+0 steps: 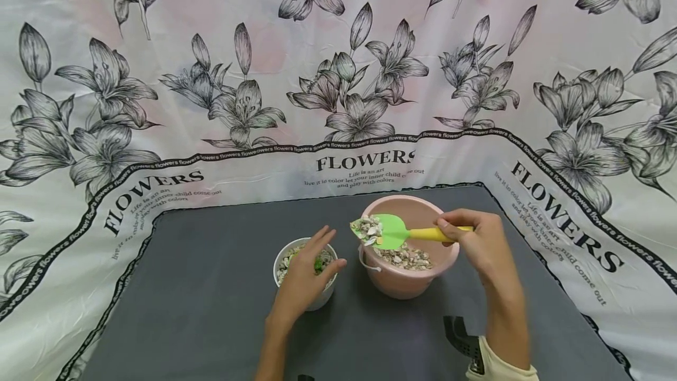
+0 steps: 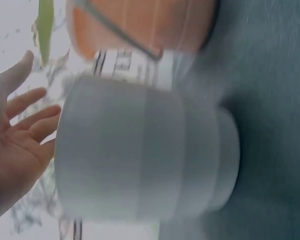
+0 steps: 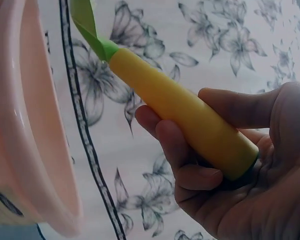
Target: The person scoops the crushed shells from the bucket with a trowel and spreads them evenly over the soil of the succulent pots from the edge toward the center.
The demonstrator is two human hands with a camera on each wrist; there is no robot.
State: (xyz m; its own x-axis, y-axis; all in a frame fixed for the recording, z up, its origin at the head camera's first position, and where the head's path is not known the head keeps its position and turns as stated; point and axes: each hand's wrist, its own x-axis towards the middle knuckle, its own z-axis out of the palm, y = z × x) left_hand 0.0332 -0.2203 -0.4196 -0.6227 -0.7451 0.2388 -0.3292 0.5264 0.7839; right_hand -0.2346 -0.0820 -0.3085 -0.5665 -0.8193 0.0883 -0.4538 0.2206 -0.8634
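My right hand (image 1: 478, 240) grips the yellow handle of a small garden trowel (image 1: 394, 231), whose green blade carries a heap of pale, chip-like bits. The trowel is over the left rim of a pink bucket (image 1: 404, 284), which holds more of the same bits (image 1: 407, 256). In the right wrist view the fingers and thumb wrap the trowel handle (image 3: 182, 112). My left hand (image 1: 304, 278) hovers over a white pot (image 1: 318, 304) with its fingers extended. Bits and something green (image 1: 320, 263) show inside the pot; the hand hides part of them.
A dark grey cloth (image 1: 211, 287) covers the table under both containers. Behind and at the sides hangs a white curtain (image 1: 254, 175) with flower drawings. The bucket's thin handle (image 1: 366, 260) hangs on its left side, towards the pot.
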